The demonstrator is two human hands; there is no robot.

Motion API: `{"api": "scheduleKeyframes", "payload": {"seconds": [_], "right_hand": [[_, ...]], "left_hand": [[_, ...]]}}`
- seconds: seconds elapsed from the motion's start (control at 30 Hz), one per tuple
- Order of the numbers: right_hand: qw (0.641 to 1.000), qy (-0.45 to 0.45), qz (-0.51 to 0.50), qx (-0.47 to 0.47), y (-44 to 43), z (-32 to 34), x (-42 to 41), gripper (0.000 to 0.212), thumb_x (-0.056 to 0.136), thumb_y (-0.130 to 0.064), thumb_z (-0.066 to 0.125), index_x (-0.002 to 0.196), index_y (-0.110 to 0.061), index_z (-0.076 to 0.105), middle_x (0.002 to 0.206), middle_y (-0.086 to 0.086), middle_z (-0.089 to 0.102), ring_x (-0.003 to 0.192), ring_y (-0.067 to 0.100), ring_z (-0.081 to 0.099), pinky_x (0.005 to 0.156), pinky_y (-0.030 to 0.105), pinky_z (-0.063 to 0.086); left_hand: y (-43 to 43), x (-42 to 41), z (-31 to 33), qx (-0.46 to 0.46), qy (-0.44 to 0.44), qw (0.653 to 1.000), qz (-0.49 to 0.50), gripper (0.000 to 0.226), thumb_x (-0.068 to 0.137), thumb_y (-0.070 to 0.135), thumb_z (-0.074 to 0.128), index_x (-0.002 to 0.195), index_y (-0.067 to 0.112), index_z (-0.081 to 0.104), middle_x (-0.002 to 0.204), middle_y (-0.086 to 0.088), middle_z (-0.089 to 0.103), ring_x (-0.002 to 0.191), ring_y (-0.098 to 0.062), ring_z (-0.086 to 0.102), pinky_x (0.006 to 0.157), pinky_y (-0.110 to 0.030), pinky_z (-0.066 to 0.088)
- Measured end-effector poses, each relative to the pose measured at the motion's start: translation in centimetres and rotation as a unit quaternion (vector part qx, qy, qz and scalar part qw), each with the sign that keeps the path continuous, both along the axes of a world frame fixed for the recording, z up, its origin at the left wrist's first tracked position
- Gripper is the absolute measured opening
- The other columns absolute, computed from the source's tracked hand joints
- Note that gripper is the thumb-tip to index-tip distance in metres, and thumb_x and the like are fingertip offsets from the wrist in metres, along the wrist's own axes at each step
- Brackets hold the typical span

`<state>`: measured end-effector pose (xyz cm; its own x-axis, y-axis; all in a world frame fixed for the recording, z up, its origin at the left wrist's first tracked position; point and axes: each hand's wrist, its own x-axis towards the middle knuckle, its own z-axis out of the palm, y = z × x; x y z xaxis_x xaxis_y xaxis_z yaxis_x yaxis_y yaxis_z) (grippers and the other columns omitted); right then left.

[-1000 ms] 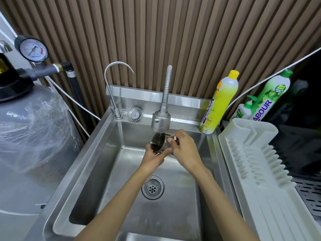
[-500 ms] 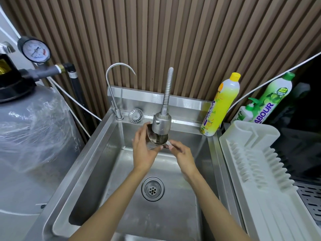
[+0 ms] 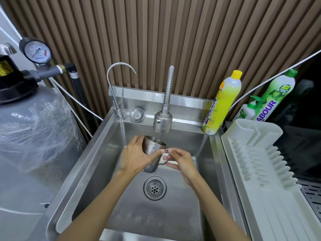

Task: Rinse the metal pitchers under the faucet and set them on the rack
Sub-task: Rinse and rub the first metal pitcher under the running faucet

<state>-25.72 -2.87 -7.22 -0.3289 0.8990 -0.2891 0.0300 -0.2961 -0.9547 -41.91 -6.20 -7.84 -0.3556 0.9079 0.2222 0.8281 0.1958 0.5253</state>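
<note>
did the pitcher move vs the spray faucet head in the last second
Yes. The pitcher has dropped from right against the faucet head to clearly below it, held by the left hand and right hand.

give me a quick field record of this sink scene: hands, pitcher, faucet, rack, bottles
left hand: left hand wraps the body of the small shiny metal pitcher
right hand: right hand pinches the pitcher's handle
pitcher: tilted, just below the flexible steel faucet head
water: thin stream at the nozzle
sink: stainless steel sink, nothing else in the basin
rack: white plastic drying rack, nothing on it
bottles: yellow dish soap bottle; green-capped bottle
</note>
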Motion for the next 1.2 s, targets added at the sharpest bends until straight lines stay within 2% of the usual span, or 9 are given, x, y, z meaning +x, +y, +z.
{"api": "scheduleKeyframes", "payload": {"seconds": [0.17, 0.27, 0.4, 0.53, 0.73, 0.87, 1.0, 1.07, 1.2], "right_hand": [[0.983, -0.166, -0.009, 0.084, 0.9, 2.7, 1.0, 0.024, 0.091, -0.017, 0.057, 0.096, 0.003, 0.069, 0.071, 0.007, 0.066, 0.059, 0.005, 0.066, 0.056, 0.022, 0.058], [0.947, -0.288, 0.0, 0.145, 1.4, 4.7, 1.2, 0.027, 0.09, -0.021, 0.057, 0.083, 0.002, 0.07, 0.069, 0.011, 0.07, 0.064, 0.018, 0.069, 0.068, 0.035, 0.059], [0.873, -0.423, 0.032, 0.241, 1.4, 7.2, 1.3, 0.037, 0.089, -0.029, 0.055, 0.07, 0.0, 0.068, 0.071, 0.014, 0.071, 0.072, 0.031, 0.065, 0.075, 0.037, 0.053], [0.84, -0.448, 0.021, 0.304, 0.8, 8.2, 1.1, 0.033, 0.088, -0.026, 0.055, 0.07, 0.0, 0.063, 0.075, 0.016, 0.064, 0.075, 0.035, 0.058, 0.065, 0.034, 0.043], [0.877, -0.362, -0.007, 0.316, 0.9, 7.0, 1.1, 0.02, 0.09, -0.008, 0.053, 0.103, -0.004, 0.067, 0.104, 0.011, 0.063, 0.09, 0.022, 0.056, 0.067, 0.017, 0.031], [0.927, -0.273, 0.007, 0.256, 1.4, 4.8, 0.8, 0.021, 0.09, -0.006, 0.055, 0.105, -0.005, 0.068, 0.103, 0.01, 0.063, 0.097, 0.022, 0.059, 0.083, 0.02, 0.039], [0.983, -0.123, -0.006, 0.138, 0.9, 2.1, 0.0, 0.017, 0.088, 0.001, 0.053, 0.098, -0.001, 0.067, 0.099, 0.01, 0.061, 0.092, 0.015, 0.057, 0.081, 0.013, 0.043], [0.994, -0.053, -0.001, 0.092, 0.3, 1.1, -0.4, 0.017, 0.089, 0.003, 0.049, 0.092, -0.003, 0.065, 0.097, 0.013, 0.064, 0.092, 0.015, 0.057, 0.088, 0.018, 0.043], [0.999, 0.025, 0.016, 0.046, -0.5, -0.2, -0.8, 0.024, 0.092, 0.002, 0.044, 0.084, -0.01, 0.062, 0.086, 0.005, 0.066, 0.085, 0.013, 0.061, 0.092, 0.025, 0.045]], "left_hand": [[0.5, 1.7, -0.6, 0.01, -0.163, 0.987, 0.015, 0.063, 0.057, 0.076, 0.062, 0.086, 0.021, 0.06, 0.079, 0.009, 0.057, 0.077, -0.012, 0.058, 0.068, -0.024, 0.047], [0.9, 2.5, -1.0, -0.024, -0.291, 0.956, 0.009, 0.059, 0.053, 0.073, 0.068, 0.087, 0.026, 0.057, 0.076, 0.019, 0.059, 0.074, 0.0, 0.06, 0.063, -0.012, 0.045], [1.5, 3.4, -1.2, -0.046, -0.496, 0.865, -0.052, 0.078, 0.041, 0.068, 0.078, 0.099, 0.018, 0.065, 0.099, -0.001, 0.071, 0.092, -0.011, 0.067, 0.078, -0.032, 0.058], [1.7, 3.6, -0.8, -0.039, -0.585, 0.803, -0.107, 0.073, 0.043, 0.046, 0.085, 0.104, 0.021, 0.054, 0.103, 0.0, 0.069, 0.09, -0.005, 0.067, 0.073, -0.02, 0.053], [2.7, 3.9, -0.2, 0.059, -0.537, 0.838, -0.075, 0.077, 0.062, 0.002, 0.082, 0.119, 0.018, 0.033, 0.116, -0.005, 0.059, 0.11, -0.019, 0.059, 0.098, -0.034, 0.045], [2.0, 3.4, 0.3, 0.127, -0.417, 0.898, -0.055, 0.081, 0.056, 0.01, 0.084, 0.111, 0.044, 0.035, 0.112, 0.015, 0.056, 0.105, 0.003, 0.056, 0.089, -0.009, 0.041], [1.0, 2.6, 1.0, 0.155, -0.215, 0.962, -0.064, 0.089, 0.06, 0.016, 0.085, 0.135, 0.018, 0.036, 0.138, 0.0, 0.045, 0.134, -0.019, 0.036, 0.114, -0.042, 0.025], [0.5, 2.1, 1.2, 0.138, -0.137, 0.978, -0.075, 0.089, 0.061, 0.024, 0.085, 0.136, 0.012, 0.037, 0.14, -0.003, 0.044, 0.136, -0.022, 0.033, 0.115, -0.052, 0.017], [-0.3, 0.7, 1.8, 0.095, -0.113, 0.987, -0.064, 0.084, 0.052, 0.043, 0.086, 0.123, 0.02, 0.047, 0.12, 0.004, 0.056, 0.112, -0.017, 0.053, 0.097, -0.04, 0.043]]}}
